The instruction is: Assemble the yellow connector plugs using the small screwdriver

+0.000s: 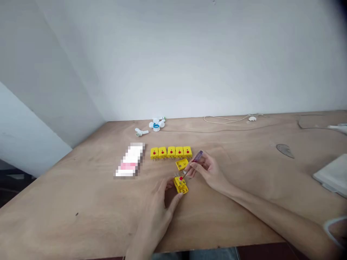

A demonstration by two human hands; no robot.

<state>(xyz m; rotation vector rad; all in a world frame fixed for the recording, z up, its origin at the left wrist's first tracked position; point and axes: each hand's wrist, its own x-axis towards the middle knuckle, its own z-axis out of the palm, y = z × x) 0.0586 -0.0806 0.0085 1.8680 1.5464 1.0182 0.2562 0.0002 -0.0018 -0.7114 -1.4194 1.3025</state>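
Observation:
My left hand grips an opened yellow plastic connector with a red dot, its fingers around the sides. My right hand holds a small screwdriver with a translucent purple-red handle. The screwdriver's metal tip reaches down to the held connector. Just above that connector, a loose yellow connector part lies on the plywood tabletop, close to my right fingers. Several assembled yellow connectors with red dots stand side by side beyond my hands.
A pixelated white and pink item lies left of the row. White plastic fittings sit near the wall, with a thin pale cord to their right. A white flat object lies at the right edge.

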